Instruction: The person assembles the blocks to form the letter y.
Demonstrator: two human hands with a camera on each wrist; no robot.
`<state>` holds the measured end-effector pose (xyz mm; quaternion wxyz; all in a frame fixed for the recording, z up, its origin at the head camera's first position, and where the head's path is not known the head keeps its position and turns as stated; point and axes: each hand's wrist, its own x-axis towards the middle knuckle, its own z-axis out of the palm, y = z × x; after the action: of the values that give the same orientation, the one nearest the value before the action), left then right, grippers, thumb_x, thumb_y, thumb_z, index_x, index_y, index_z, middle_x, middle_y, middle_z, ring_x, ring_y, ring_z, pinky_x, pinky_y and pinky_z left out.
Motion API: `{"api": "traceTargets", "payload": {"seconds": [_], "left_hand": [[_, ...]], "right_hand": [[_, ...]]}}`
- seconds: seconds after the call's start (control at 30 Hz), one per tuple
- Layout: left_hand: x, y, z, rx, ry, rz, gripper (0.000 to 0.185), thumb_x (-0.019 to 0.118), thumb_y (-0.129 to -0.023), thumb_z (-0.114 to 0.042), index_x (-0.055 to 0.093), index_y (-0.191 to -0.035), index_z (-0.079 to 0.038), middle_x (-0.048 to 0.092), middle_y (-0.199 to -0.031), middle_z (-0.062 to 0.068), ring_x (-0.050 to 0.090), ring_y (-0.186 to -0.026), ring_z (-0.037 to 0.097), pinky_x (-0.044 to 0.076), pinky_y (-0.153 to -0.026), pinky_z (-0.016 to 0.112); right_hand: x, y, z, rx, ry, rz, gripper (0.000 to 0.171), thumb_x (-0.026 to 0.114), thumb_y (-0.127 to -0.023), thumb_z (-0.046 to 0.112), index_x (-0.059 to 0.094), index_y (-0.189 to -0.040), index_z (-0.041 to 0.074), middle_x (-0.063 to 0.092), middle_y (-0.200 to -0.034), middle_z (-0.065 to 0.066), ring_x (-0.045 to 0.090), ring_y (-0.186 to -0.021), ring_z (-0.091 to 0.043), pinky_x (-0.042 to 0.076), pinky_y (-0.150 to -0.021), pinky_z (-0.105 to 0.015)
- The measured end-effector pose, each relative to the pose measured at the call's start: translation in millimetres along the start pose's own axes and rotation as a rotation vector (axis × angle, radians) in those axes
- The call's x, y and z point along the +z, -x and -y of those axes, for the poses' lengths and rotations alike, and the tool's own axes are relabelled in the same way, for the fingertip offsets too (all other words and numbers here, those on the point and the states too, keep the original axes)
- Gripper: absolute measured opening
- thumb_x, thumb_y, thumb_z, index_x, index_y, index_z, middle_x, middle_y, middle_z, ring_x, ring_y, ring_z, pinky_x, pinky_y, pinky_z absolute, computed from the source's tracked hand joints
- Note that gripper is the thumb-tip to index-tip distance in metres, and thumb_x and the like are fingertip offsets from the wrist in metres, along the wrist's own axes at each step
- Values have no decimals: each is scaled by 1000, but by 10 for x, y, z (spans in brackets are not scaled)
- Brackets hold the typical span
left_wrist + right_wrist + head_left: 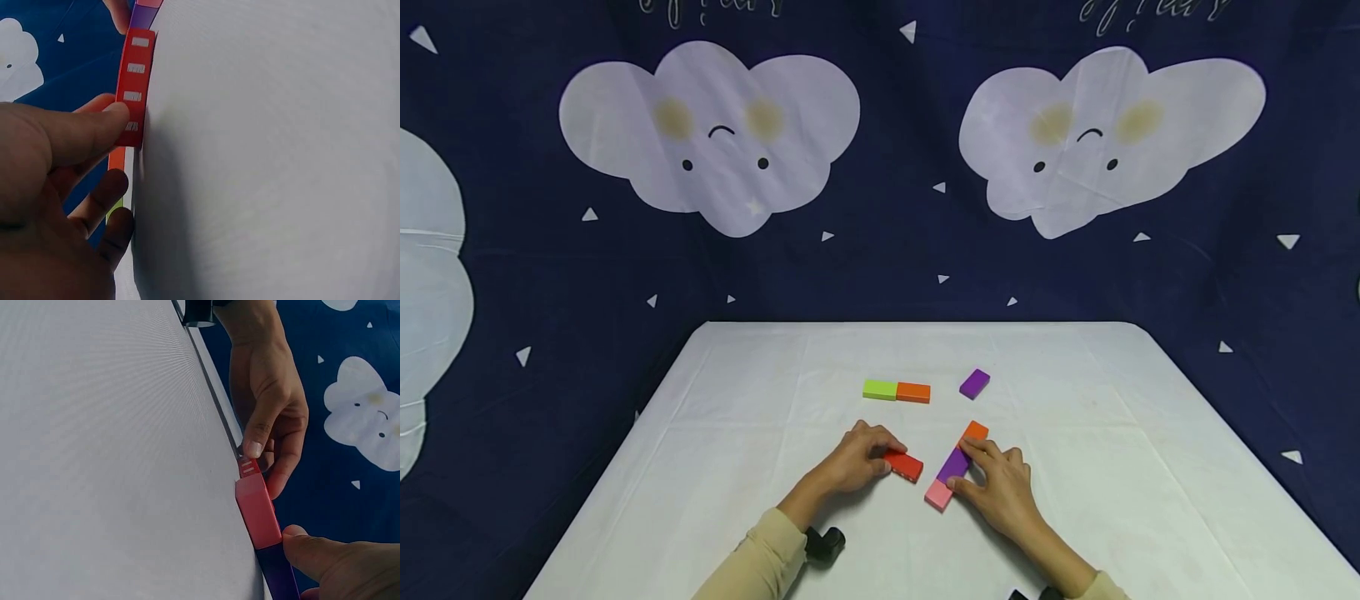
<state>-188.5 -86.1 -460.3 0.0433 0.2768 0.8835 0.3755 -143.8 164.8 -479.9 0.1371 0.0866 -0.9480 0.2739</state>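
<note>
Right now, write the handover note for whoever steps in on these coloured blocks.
Left hand pinches the flat red rectangular block on the white tablecloth.
Right hand rests on a diagonal row of pink block, purple block and orange block.
Done: that row of three; a green-and-orange pair lies behind.
Left: the red block is unjoined; a loose purple block lies apart.

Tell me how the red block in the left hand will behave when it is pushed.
The red block looks rigid and flat, so it should slide on the white cloth, not roll. The left hand pinches it easily, so probably light.
</note>
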Motion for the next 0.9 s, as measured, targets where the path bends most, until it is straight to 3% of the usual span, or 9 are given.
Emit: {"api": "traceTargets", "payload": {"seconds": [0.2, 0.37, 0.5, 0.67, 0.9], "left_hand": [[9, 16, -16, 23, 0, 22, 31, 68, -79, -5, 70, -108, -14, 69, -107, -2, 44, -95, 13, 30, -88, 34], [22, 50, -35, 11, 75, -2, 37, 72, -78, -9, 67, -115, -11, 67, -111, 1, 40, -95, 13, 30, -85, 30], [63, 86, -61, -35, 95, -80, 39, 76, -76, -15, 67, -113, -9, 67, -109, 4, 39, -91, 13, 32, -80, 27], [140, 108, -107, -93, 49, -204, 35, 77, -74, -18, 70, -107, -9, 67, -100, 5, 40, -88, 12, 32, -77, 28], [239, 122, -176, -103, -44, -306, 36, 78, -70, -20, 69, -102, -6, 64, -94, 6, 43, -88, 15, 34, -78, 32]], "right_hand": [[6, -3, -2, -1, 1, 4, 62, 79, -69, 39, 63, -123, 15, 62, -123, 1, 41, -85, -19, 25, -69, -30], [4, -7, 0, 3, 0, 10, 62, 79, -69, 39, 63, -124, 15, 62, -124, 1, 41, -86, -19, 25, -69, -30], [5, -8, 0, 7, -1, 13, 62, 79, -69, 39, 63, -124, 15, 62, -124, 1, 41, -86, -19, 25, -70, -30], [0, -8, 6, 9, -2, 13, 62, 79, -69, 39, 63, -124, 15, 62, -123, 0, 41, -86, -19, 25, -70, -31], [10, -5, 3, -5, -1, -8, 61, 80, -69, 38, 64, -123, 14, 63, -121, -1, 41, -84, -19, 25, -69, -31]]}}
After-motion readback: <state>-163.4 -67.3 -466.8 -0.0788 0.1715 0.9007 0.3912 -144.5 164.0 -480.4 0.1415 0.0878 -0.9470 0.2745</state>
